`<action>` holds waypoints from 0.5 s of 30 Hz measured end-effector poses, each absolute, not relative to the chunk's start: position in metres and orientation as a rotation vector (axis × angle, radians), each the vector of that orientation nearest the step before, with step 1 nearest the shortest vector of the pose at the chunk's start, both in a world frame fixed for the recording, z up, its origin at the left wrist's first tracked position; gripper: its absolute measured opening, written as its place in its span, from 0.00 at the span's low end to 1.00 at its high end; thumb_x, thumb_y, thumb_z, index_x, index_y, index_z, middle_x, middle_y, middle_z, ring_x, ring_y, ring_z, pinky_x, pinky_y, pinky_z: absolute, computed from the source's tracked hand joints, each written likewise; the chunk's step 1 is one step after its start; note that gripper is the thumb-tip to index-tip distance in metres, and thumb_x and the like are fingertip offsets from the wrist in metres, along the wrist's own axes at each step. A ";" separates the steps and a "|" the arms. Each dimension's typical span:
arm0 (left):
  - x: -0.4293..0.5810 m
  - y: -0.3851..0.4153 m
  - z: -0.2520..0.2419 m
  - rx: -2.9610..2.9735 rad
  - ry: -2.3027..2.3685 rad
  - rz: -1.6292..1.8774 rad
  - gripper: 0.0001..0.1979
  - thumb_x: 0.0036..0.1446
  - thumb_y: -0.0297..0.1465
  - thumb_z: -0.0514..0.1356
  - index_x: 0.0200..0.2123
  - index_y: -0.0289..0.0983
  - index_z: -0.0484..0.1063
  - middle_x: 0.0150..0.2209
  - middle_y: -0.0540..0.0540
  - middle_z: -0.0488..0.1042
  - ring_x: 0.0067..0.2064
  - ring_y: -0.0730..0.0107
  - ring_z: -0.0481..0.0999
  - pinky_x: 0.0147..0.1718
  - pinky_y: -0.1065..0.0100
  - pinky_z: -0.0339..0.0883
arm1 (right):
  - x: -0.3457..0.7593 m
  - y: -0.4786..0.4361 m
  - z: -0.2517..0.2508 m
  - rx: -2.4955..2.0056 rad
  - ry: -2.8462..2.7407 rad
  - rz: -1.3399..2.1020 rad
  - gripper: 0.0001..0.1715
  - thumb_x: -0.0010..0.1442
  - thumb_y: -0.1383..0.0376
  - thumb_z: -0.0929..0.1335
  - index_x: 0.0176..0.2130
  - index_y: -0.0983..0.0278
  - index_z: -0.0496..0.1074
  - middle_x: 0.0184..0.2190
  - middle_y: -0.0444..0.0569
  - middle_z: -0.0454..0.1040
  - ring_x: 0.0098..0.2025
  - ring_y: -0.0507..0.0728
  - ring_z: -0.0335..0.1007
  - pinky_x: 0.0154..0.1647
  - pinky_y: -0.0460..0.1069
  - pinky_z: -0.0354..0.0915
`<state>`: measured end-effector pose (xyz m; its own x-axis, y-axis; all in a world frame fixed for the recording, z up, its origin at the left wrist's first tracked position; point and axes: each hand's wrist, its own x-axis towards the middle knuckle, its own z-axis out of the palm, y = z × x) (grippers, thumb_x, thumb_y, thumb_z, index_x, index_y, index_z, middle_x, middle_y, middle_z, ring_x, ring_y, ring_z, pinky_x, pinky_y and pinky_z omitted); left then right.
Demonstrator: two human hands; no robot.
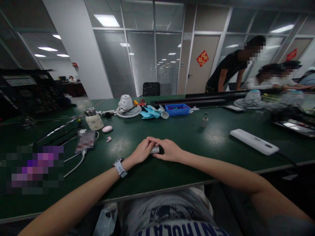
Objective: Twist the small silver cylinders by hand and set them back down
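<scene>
My left hand (142, 150) and my right hand (169, 150) meet over the green table, straight in front of me. Their fingers close around a small silvery object (155, 150), whose kind I cannot make out because the fingers cover most of it. Both wrists stay low, near the tabletop. To the right and farther off, a small metal cylinder like a motor (204, 122) stands upright. A pink earbud (109, 139) lies to the left of my hands, with its pink case (107, 129) just behind it.
A cream flask (94, 120) stands at left, near cables. Toward the back are a white fan part (125, 104), light-blue fan blades (150, 112) and a blue tray (177, 109). A white power strip (254, 142) lies at right. Several people are beyond the table at right.
</scene>
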<state>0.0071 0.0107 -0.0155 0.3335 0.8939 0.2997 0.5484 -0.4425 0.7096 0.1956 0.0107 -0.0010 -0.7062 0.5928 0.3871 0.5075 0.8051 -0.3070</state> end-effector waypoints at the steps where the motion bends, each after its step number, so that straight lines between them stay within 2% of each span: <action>1: 0.006 0.009 -0.014 2.123 1.245 0.910 0.16 0.65 0.39 0.48 0.46 0.37 0.68 0.45 0.42 0.74 0.46 0.61 0.72 0.48 0.59 0.66 | 0.196 0.012 0.000 -0.819 -2.532 0.227 0.43 0.56 0.62 0.71 0.66 0.61 0.53 0.50 0.54 0.75 0.48 0.60 0.72 0.50 0.55 0.64; 7: 0.000 -0.004 -0.011 2.295 1.182 0.760 0.22 0.58 0.41 0.57 0.52 0.37 0.66 0.50 0.37 0.73 0.50 0.54 0.72 0.52 0.54 0.65 | 0.199 0.015 -0.002 -0.872 -2.576 0.105 0.34 0.60 0.69 0.67 0.64 0.68 0.58 0.52 0.60 0.72 0.51 0.62 0.68 0.53 0.58 0.62; 10: -0.004 -0.001 -0.018 2.295 1.131 0.752 0.20 0.60 0.37 0.56 0.55 0.41 0.65 0.54 0.38 0.72 0.54 0.55 0.72 0.55 0.54 0.64 | 0.201 0.021 -0.009 -0.850 -2.594 0.077 0.35 0.61 0.70 0.65 0.65 0.66 0.56 0.54 0.59 0.70 0.53 0.61 0.66 0.56 0.58 0.61; 15: -0.012 0.010 -0.022 2.261 1.099 0.780 0.25 0.59 0.32 0.56 0.60 0.44 0.62 0.60 0.42 0.68 0.59 0.57 0.69 0.60 0.53 0.60 | 0.208 0.025 -0.014 -0.885 -2.518 0.135 0.34 0.61 0.69 0.65 0.65 0.65 0.57 0.53 0.57 0.71 0.52 0.60 0.66 0.55 0.56 0.64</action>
